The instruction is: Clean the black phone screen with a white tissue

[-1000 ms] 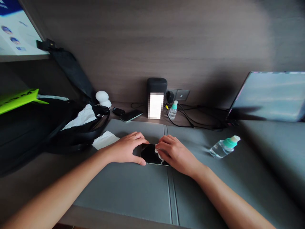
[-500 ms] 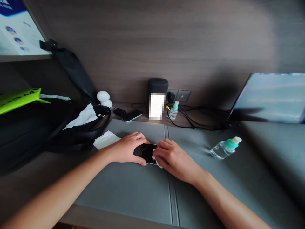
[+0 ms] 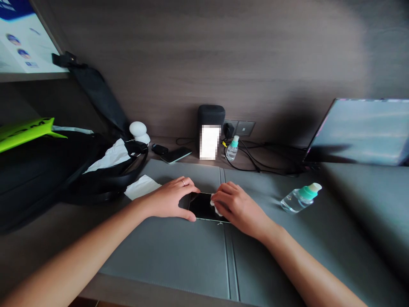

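Note:
A black phone (image 3: 201, 206) lies flat, screen up, on the grey desk mat (image 3: 179, 256). My left hand (image 3: 169, 199), a ring on one finger, clamps the phone's left end with thumb and fingers. My right hand (image 3: 234, 205) is closed on a small white wipe (image 3: 216, 209) and presses it onto the right part of the screen. That hand hides the phone's right end.
A clear spray bottle with a teal cap (image 3: 299, 198) lies on the mat to the right. A white tissue (image 3: 141, 186) and a black bag (image 3: 76, 170) sit left. A second phone (image 3: 175, 154), small bottle (image 3: 232, 148), speaker (image 3: 210, 121), cables and a laptop (image 3: 361, 132) line the back.
My right hand slid the wipe left over the screen, then back to the right, uncovering more of the glass. My left hand has kept its hold.

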`<state>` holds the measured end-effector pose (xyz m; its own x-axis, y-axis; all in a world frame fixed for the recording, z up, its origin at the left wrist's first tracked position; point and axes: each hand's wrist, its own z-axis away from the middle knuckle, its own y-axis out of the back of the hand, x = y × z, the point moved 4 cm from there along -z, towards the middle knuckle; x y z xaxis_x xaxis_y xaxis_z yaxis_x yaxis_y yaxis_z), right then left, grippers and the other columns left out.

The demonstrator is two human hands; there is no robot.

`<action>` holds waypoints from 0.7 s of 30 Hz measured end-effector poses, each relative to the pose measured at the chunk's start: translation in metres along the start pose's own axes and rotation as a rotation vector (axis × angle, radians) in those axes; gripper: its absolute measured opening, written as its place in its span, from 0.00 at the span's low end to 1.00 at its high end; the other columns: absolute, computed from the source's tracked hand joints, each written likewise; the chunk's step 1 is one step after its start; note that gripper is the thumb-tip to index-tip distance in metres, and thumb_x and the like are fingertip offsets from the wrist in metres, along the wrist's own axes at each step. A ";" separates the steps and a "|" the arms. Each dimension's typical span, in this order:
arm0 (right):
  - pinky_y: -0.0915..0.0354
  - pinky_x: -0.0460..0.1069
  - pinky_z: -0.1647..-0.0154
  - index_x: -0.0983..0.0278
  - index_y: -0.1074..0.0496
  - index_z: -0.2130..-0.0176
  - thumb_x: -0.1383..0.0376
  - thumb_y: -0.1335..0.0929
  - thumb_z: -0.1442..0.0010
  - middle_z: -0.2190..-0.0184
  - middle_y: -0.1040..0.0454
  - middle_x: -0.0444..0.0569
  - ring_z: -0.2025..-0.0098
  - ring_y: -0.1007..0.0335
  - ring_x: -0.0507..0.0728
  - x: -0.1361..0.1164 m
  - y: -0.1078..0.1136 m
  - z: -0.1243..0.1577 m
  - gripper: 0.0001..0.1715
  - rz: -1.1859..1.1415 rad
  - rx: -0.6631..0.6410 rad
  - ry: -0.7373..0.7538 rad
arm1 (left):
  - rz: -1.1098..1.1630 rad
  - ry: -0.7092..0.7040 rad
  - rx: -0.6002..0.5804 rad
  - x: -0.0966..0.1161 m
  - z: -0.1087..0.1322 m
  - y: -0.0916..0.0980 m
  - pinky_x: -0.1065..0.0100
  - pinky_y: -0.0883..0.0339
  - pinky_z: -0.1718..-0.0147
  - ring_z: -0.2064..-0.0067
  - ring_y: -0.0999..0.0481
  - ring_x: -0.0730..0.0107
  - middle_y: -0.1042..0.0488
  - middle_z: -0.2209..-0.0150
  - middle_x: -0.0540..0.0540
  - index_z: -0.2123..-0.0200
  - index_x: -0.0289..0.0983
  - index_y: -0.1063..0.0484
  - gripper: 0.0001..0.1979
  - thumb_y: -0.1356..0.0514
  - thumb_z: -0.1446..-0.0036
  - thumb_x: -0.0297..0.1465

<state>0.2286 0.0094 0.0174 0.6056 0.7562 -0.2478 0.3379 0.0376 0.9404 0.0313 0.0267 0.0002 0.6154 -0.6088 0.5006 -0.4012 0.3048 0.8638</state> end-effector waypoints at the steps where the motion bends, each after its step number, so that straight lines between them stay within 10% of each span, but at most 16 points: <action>1: 0.41 0.52 0.58 0.63 0.26 0.61 0.66 0.39 0.31 0.63 0.30 0.51 0.60 0.36 0.57 -0.002 -0.001 0.000 0.12 -0.004 -0.017 0.019 | -0.003 0.002 0.001 0.000 0.000 0.000 0.59 0.37 0.47 0.46 0.33 0.55 0.32 0.50 0.47 0.45 0.45 0.33 0.32 0.31 0.52 0.47; 21: 0.39 0.52 0.57 0.64 0.27 0.61 0.66 0.39 0.30 0.63 0.31 0.51 0.61 0.36 0.57 0.004 0.000 0.001 0.13 -0.037 -0.016 0.026 | -0.009 -0.003 0.003 -0.001 0.001 0.000 0.58 0.36 0.47 0.45 0.33 0.55 0.32 0.49 0.46 0.44 0.45 0.33 0.33 0.32 0.52 0.49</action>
<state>0.2323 0.0117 0.0157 0.5736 0.7710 -0.2768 0.3480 0.0765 0.9344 0.0303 0.0270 -0.0008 0.6166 -0.6138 0.4931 -0.3979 0.2975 0.8679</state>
